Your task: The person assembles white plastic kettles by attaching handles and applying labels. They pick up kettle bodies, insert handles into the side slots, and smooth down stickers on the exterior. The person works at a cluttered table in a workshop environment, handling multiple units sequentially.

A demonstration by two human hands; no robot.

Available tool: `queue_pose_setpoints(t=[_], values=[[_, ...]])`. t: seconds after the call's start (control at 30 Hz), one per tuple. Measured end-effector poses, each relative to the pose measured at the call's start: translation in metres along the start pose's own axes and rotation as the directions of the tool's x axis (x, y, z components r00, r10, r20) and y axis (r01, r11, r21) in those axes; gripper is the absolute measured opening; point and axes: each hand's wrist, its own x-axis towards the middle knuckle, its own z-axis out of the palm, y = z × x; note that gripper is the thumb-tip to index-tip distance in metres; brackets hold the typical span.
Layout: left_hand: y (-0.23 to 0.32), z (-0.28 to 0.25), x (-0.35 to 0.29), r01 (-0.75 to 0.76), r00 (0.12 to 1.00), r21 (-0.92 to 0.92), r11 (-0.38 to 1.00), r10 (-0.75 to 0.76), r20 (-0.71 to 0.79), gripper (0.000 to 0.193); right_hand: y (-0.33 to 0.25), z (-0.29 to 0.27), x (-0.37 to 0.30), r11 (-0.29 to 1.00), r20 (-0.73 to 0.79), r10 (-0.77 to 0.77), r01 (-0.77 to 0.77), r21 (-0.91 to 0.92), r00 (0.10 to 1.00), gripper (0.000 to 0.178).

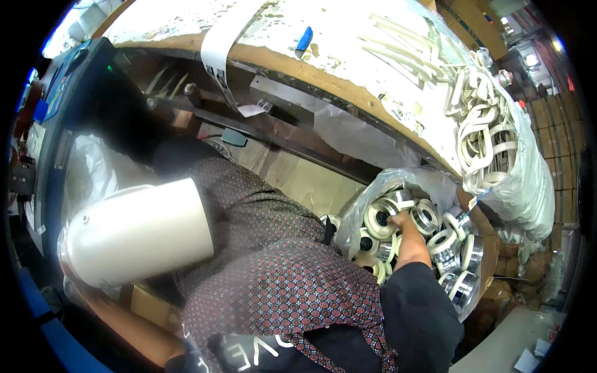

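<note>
On my left I hold a large cream cylindrical vessel (143,233), tilted on its side, with its broad end toward my lap. My left hand (76,283) supports it from underneath at the rounded end; most of its fingers are hidden. Over on the right, my right hand (404,224) reaches into a clear plastic bag (429,180) full of round cream-and-metal collars. Its fingers close at the black centre of one cream-rimmed collar (377,229). Other shiny metal collars (461,291) lie heaped around that hand.
A worn white workbench (280,25) runs across the top, with a blue object (304,40) on it. Cream curved handles (479,137) pile up in a bag at its right end. A carton (488,239) surrounds the collar bag. Stacked boxes (559,149) stand far right.
</note>
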Motion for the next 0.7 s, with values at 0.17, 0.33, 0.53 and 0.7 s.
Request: queue_pose_setpoints(t=[0.17,0.33,0.53,0.7], values=[[0.066,0.078,-0.018,0.308,0.882,-0.43,0.849,-0.424,-0.205,0.073,-0.122,-0.115,-0.121,0.805,-0.298,-0.586,0.584,-0.108,0.753,0.038],[0.011,0.042,0.002,0.144,0.938,-0.278,0.95,-0.221,-0.269,0.076,-0.238,-0.154,-0.23,0.437,-0.387,-0.821,0.898,0.049,0.42,0.034],[0.015,0.055,-0.034,0.223,0.871,-0.301,0.927,-0.328,-0.366,0.075,-0.136,-0.075,-0.084,0.839,-0.431,-0.535,0.397,-0.373,0.727,0.033],[0.001,0.001,-0.046,0.208,0.918,-0.12,0.971,-0.236,-0.319,0.074,-0.111,-0.013,-0.118,0.744,-0.785,-0.579,0.537,-0.399,0.219,0.057]])
